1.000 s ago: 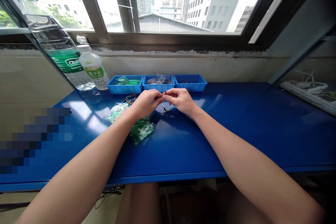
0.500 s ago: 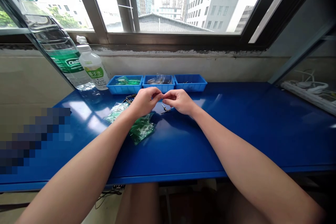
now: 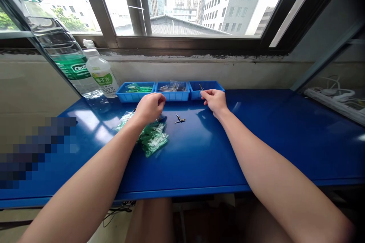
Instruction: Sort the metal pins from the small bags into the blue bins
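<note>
My right hand (image 3: 214,100) is at the front edge of the right blue bin (image 3: 218,95). Pinched between its thumb and fingertips is a thin, dark and brass-coloured metal pin (image 3: 200,87), pointing up over the bin. My left hand (image 3: 150,107) hovers closed above the plastic packets, its fingers curled together; whatever they may hold is hidden. Below and between the hands, a few similar thin metal pins (image 3: 180,119) lie crossed on the blue table (image 3: 199,159). Clear and green plastic packets (image 3: 154,140) lie under and beside my left wrist.
Beside the right bin stand a middle blue bin (image 3: 172,97) with clear packets and a left blue bin (image 3: 137,98) with green ones. A large water bottle (image 3: 71,60) and a smaller white bottle (image 3: 102,74) stand back left. White cables (image 3: 339,93) lie at far right.
My hands have moved apart from where their fingertips met. The right went right and slightly up to the right bin with the pin; the left drew back slightly left.
</note>
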The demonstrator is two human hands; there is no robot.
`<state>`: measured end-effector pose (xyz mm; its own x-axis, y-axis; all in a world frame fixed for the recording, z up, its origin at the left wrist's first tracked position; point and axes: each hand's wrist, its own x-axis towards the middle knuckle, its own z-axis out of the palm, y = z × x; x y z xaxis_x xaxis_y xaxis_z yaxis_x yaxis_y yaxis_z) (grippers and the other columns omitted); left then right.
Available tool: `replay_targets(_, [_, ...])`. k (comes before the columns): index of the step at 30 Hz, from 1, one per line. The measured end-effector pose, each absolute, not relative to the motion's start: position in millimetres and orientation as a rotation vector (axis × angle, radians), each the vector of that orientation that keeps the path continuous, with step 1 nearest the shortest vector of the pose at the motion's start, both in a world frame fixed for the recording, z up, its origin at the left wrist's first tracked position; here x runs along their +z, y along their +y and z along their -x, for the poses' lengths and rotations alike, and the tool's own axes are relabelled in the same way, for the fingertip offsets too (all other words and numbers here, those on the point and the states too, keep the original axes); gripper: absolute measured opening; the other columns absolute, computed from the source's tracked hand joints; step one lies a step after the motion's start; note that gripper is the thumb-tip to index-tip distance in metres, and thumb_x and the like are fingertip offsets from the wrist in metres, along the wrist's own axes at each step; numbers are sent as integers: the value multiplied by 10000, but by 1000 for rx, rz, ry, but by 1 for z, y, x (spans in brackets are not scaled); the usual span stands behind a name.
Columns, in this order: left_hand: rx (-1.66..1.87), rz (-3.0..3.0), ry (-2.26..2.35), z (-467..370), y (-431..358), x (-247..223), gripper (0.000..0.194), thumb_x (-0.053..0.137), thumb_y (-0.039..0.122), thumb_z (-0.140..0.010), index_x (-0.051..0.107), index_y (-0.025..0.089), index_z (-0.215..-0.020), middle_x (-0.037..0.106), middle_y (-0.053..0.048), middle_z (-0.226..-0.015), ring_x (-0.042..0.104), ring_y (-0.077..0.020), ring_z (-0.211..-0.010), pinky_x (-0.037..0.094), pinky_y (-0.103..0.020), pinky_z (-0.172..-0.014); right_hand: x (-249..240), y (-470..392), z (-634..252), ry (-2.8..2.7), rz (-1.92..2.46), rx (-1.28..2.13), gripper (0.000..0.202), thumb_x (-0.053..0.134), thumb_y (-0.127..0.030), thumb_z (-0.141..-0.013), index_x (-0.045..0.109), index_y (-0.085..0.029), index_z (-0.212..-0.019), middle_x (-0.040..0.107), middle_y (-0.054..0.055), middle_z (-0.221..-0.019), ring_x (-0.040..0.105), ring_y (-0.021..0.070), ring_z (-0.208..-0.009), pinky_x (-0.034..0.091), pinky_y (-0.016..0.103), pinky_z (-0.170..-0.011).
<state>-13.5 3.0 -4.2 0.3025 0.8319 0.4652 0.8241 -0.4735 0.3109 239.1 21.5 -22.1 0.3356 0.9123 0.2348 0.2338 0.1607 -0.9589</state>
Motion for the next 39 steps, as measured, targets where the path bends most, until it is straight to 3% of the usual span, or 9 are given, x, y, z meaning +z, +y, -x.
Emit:
replay_targets(9, [516,-2701,1209,0,-9,-8,335,423,275,-892,698,230,-1076,626,-94,-1124,580,-260,-978,407,-402,-885,-29,30,-255,-1011,1508,595,305,734,-429,-663,604,-156,-630,645,29,-603,464,72,-379,360,227,-383])
replay_targets(14, [423,-2698,1178,-4,-9,-11,288,454,304,-888,718,257,-994,623,-74,-1075,567,-257,-987,345,-427,-927,-29,28,-254,-1044,1500,601,403,741,-535,-629,578,-168,-597,624,25,-564,467,84,-382,356,235,-386])
replay_targets(19, [419,-2674,1210,-6,-8,-12,225,478,290,-866,685,202,-857,639,-74,-1005,577,-254,-973,350,-415,-907,-27,25,-246,-1166,1489,553,410,723,-551,-643,574,-173,-591,629,24,-566,491,95,-429,394,242,-447])
replay_targets(29, [670,-2686,1263,-4,-9,-8,216,440,250,-884,647,189,-898,713,-56,-907,632,-213,-837,408,-337,-798,-16,-5,-206,-1866,1167,723,238,649,-392,-746,698,-160,-758,690,38,-705,598,145,-625,455,251,-572])
replay_targets(34, [710,-2679,1265,-3,-9,-7,285,444,239,-881,628,192,-1094,713,-53,-895,639,-204,-794,436,-313,-776,-16,-11,-197,-1970,1107,802,169,643,-292,-731,710,-152,-798,709,44,-761,619,153,-678,467,252,-606])
replay_targets(39, [727,-2670,1210,-4,-9,-6,355,424,255,-891,623,179,-1175,681,-91,-1034,629,-233,-917,457,-342,-835,-17,-8,-199,-1864,1100,819,167,649,-272,-709,696,-150,-813,708,48,-780,631,158,-691,485,258,-619])
